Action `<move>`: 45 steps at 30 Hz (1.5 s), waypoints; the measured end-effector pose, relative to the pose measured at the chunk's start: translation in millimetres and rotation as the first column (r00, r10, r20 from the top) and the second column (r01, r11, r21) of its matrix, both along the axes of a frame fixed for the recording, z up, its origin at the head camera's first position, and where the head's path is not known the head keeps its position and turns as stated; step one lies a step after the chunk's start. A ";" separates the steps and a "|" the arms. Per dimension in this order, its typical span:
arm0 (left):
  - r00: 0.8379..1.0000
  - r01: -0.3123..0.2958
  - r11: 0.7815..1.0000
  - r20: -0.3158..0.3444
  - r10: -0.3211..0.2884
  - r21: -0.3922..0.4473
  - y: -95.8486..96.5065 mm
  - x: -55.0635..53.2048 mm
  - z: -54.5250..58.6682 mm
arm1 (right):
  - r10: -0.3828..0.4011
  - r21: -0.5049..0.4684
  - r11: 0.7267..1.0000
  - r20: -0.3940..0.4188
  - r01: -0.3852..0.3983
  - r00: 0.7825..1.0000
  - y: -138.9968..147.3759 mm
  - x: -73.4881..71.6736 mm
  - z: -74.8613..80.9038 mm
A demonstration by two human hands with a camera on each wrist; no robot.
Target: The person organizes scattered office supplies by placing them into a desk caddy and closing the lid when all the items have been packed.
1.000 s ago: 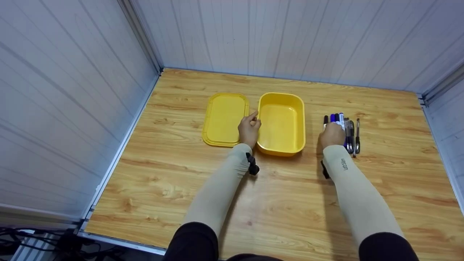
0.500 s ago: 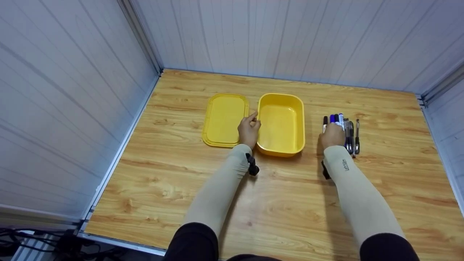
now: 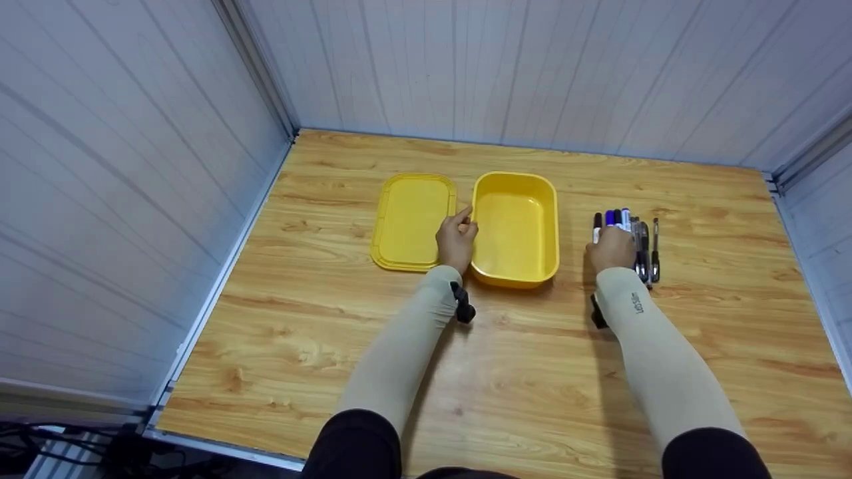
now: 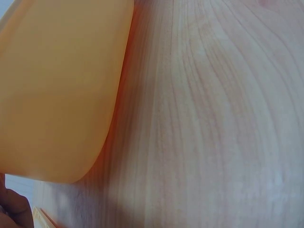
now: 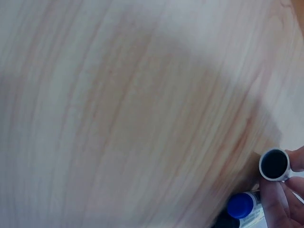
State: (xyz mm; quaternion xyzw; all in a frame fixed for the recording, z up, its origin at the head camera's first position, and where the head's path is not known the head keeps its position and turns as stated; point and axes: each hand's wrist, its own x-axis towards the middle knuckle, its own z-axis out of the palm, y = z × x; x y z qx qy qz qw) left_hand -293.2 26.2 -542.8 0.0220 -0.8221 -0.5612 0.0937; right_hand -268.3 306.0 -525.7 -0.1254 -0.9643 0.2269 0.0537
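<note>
My left hand (image 3: pixel 456 243) is against the outer left wall of an open yellow box (image 3: pixel 516 279), its fingertips at the rim. In the left wrist view, part of the fingers (image 4: pixel 16 206) shows below the box wall (image 4: pixel 61 95). At the right, my right hand (image 3: pixel 612 249) covers part of a row of markers and pens. Between its thumb and fingers (image 5: pixel 280 204) it pinches a whiteboard marker (image 5: pixel 274 164), white with a dark round end. A marker with a blue end (image 5: pixel 240 205) lies close by in the right wrist view.
A flat yellow lid (image 3: pixel 414 223) lies left of the box. Clear-barrelled pens (image 3: pixel 655 249) lie right of the right hand. White panels (image 3: pixel 466 66) wall the wooden table (image 3: pixel 519 372) at the back and sides.
Both hands stay almost where they were, with the right hand still at the markers. The whole view has shifted very slightly.
</note>
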 end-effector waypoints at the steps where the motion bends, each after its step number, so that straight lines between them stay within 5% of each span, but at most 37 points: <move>1: 1.000 0.001 1.000 0.004 -0.001 0.006 0.1 -0.1 0.2 | 0.000 -0.004 1.000 -0.001 0.000 1.000 0.2 0.1 0.4; 9: 1.000 0.010 0.999 0.003 -0.010 0.032 -0.8 -0.3 2.0 | -0.004 -0.039 0.999 -0.026 0.003 1.000 0.1 -0.4 3.0; 20: 1.000 0.000 1.000 0.006 0.000 0.021 -0.6 0.6 -0.9 | -0.060 -0.250 0.966 0.061 0.073 0.996 -4.1 -1.4 3.8; 23: 1.000 -0.008 1.000 -0.002 0.008 0.001 -0.6 0.7 -1.9 | -0.097 -0.352 0.928 0.084 0.120 0.992 -5.4 -2.0 4.5; 29: 1.000 -0.024 0.999 -0.014 0.024 -0.022 -0.8 0.5 -1.6 | -0.171 -0.572 0.783 0.180 0.245 0.969 -4.2 -3.4 7.4; 31: 1.000 -0.023 1.000 -0.012 0.023 -0.020 -0.8 0.4 -1.2 | -0.184 -0.600 0.756 0.191 0.263 0.964 -3.8 -3.5 8.0; 39: 1.000 -0.002 1.000 0.004 0.002 0.006 -0.5 1.0 0.1 | -0.200 -0.611 0.746 0.170 0.263 0.965 -0.2 -2.9 5.5; 45: 1.000 -0.008 1.000 -0.008 0.008 0.003 0.4 0.6 0.0 | -0.212 -0.590 0.772 0.114 0.238 0.971 4.9 -3.5 0.0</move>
